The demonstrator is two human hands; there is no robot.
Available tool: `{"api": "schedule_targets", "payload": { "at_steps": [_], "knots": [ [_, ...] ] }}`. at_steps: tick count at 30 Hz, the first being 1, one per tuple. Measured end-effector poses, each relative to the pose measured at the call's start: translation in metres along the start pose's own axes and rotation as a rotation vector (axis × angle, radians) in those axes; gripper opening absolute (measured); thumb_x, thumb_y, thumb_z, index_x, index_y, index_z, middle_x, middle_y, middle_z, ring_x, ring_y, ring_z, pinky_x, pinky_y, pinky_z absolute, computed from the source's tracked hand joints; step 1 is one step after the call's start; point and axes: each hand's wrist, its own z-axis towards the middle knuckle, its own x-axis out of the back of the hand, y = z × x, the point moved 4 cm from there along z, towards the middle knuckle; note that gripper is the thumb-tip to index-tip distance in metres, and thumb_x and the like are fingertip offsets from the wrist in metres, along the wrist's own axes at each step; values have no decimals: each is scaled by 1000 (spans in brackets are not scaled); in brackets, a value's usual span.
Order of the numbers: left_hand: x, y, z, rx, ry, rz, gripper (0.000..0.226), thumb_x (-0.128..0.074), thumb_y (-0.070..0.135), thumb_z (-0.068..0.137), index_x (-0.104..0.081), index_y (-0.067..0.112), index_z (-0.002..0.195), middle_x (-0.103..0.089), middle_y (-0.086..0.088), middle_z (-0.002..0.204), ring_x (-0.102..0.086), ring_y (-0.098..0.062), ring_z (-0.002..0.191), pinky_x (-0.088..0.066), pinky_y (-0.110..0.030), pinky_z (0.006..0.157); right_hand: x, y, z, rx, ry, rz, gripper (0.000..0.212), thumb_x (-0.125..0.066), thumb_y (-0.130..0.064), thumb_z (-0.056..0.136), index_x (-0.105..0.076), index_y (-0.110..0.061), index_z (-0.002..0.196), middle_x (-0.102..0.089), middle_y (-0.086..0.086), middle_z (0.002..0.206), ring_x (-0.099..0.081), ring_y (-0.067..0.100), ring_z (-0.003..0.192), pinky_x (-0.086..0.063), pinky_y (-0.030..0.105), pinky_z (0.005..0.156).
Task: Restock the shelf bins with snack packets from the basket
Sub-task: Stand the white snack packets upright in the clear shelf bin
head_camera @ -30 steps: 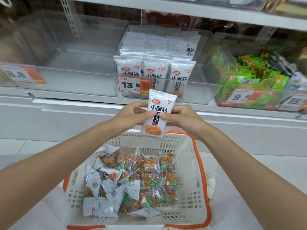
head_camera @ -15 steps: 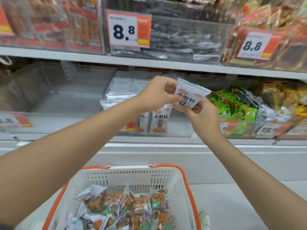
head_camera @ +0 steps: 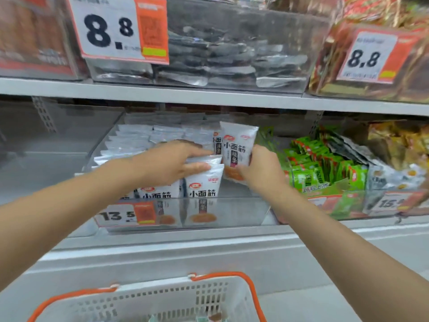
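Shop shelving in grey metal, two tiers of clear plastic bins with price tags. Middle lower bin (head_camera: 232, 212), tagged 13.5, stocked with upright white packets (head_camera: 204, 184). Right hand (head_camera: 262, 169) clamped on the lower edge of one white snack packet (head_camera: 236, 147), upright over the bin's right end. Left hand (head_camera: 169, 162) flat, fingers together, pressing the front packets leftward. White basket (head_camera: 162, 300) with orange rim below, near frame bottom.

A white packet (head_camera: 238, 149) with black characters and an orange patch, green packets (head_camera: 311, 163) beside it, white-and-orange price tags (head_camera: 120, 29) with black numerals, and a white basket (head_camera: 162, 300) rimmed orange
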Motion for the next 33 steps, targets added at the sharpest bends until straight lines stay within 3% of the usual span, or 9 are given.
{"api": "schedule_targets", "payload": {
  "at_steps": [6, 9, 15, 17, 22, 24, 27, 30, 33],
  "knots": [
    [-1, -2, 0, 24, 8, 39, 72, -24, 70, 78, -35, 45, 145, -35, 11, 154, -32, -12, 141, -27, -38, 117, -66, 23, 74, -161, -226, -73, 24, -63, -12, 87, -66, -8, 110, -67, 7, 114, -64, 24, 104, -54, 32, 88],
    [-1, -3, 1, 25, 15, 17, 72, -24, 72, 77, -37, 46, 144, -36, 14, 153, -33, -10, 140, -28, -38, 116, -90, 27, 91, -206, -324, -64, 24, -61, -14, 89, -63, -10, 113, -66, 6, 116, -63, 19, 101, -54, 27, 81],
    [-1, -2, -1, 21, 15, 4, 63, -26, 68, 81, -38, 51, 141, -40, 18, 149, -36, -9, 137, -30, -43, 114, -97, 26, 89, -318, -309, 258, 50, -66, -10, 83, -50, -3, 130, -62, 13, 120, -54, 19, 92, -50, 29, 75],
    [-1, -1, -2, 20, 12, -4, 61, -26, 67, 82, -39, 52, 140, -43, 18, 147, -38, -9, 135, -31, -42, 113, -98, 22, 88, -344, -260, 335, 45, -63, -20, 84, -53, -8, 126, -67, 6, 112, -61, 19, 93, -47, 25, 63],
    [-1, -2, -1, 29, 15, -3, 67, -26, 69, 80, -39, 47, 142, -39, 17, 150, -35, -8, 138, -28, -41, 115, -90, 29, 85, -408, -182, 418, 32, -44, -18, 91, -53, -10, 121, -67, 8, 107, -66, 27, 92, -49, 29, 64],
    [-2, -3, -1, 35, 16, 2, 70, -25, 70, 79, -38, 46, 143, -37, 17, 152, -33, -8, 139, -27, -41, 116, -88, 31, 84, -395, -186, 399, 29, -48, -14, 91, -56, -10, 118, -68, 7, 108, -66, 26, 93, -49, 27, 64],
    [-3, -5, 1, 29, 22, 10, 67, -26, 70, 80, -38, 48, 142, -37, 18, 151, -34, -7, 139, -28, -40, 115, -95, 29, 83, -364, -228, 391, 31, -67, -10, 77, -62, -15, 107, -72, 1, 102, -68, 21, 91, -58, 33, 77],
    [-5, -8, 3, 20, 31, 17, 65, -25, 78, 85, -38, 49, 142, -38, 20, 150, -35, -6, 138, -29, -39, 115, -101, 26, 84, -347, -245, 423, 38, -74, -10, 73, -60, -14, 108, -71, -1, 101, -67, 17, 92, -54, 25, 68],
    [-6, -11, 4, -3, 50, 1, 78, -15, 84, 73, -41, 51, 140, -44, 23, 145, -40, -4, 134, -33, -40, 112, -98, 23, 83, -338, -219, 378, 38, -73, -10, 78, -54, -11, 111, -66, -2, 101, -62, 15, 91, -46, 24, 67]
  ]
}}
